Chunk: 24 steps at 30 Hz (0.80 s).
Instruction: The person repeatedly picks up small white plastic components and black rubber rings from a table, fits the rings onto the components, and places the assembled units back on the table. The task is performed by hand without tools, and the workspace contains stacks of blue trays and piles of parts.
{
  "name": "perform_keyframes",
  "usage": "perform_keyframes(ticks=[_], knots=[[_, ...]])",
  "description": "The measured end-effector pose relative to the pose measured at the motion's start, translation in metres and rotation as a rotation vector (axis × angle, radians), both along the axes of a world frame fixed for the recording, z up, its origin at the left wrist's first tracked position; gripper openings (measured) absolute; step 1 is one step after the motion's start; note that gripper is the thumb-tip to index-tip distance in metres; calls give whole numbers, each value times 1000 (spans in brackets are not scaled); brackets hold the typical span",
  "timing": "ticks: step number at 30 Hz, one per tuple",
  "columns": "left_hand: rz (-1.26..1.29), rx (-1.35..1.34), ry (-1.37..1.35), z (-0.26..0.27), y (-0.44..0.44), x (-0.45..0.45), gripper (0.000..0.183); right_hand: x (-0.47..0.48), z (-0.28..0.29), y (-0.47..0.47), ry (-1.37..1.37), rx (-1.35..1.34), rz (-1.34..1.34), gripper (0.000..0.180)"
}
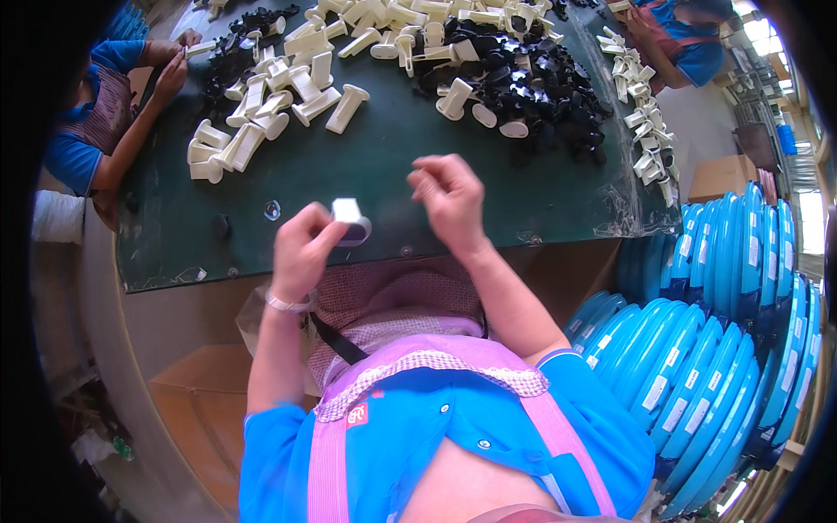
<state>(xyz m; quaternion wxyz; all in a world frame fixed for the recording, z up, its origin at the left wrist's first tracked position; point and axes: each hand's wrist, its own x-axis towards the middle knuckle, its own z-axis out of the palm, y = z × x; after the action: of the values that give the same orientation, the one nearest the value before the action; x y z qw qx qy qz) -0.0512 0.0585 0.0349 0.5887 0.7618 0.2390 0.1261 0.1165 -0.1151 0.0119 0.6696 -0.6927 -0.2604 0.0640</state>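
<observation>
My left hand (302, 245) pinches a white plastic part (346, 210) with a flanged end; a dark face shows on the flange. My right hand (451, 202) is raised over the table to the right of it, fingers curled and slightly blurred; whether something small is between its fingertips cannot be told. Beyond my hands, loose white plastic parts (348, 108) lie in a wide heap on the dark green tabletop (386, 153). A pile of glossy black plastic pieces (556, 85) lies at the back right. One black piece (222, 225) and a small round piece (272, 210) lie left of my left hand.
A co-worker (104, 118) at the left edge holds a white part; another co-worker (686, 39) is at the upper right, beside a row of white parts (644, 124). Stacked blue hoops (654, 366) and a cardboard box (722, 176) stand right. Another cardboard box (203, 399) is below the table.
</observation>
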Motion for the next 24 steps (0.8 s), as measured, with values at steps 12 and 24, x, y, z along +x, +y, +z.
perform_keyframes(ticks=[12, 24], knots=[[-63, 270, 510, 50, 28, -104, 25, 116, -3, 19, -841, -543, -377, 49], [-23, 541, 246, 28, 8, 61, 38, 44, -2, -5, -548, -231, -35, 29]])
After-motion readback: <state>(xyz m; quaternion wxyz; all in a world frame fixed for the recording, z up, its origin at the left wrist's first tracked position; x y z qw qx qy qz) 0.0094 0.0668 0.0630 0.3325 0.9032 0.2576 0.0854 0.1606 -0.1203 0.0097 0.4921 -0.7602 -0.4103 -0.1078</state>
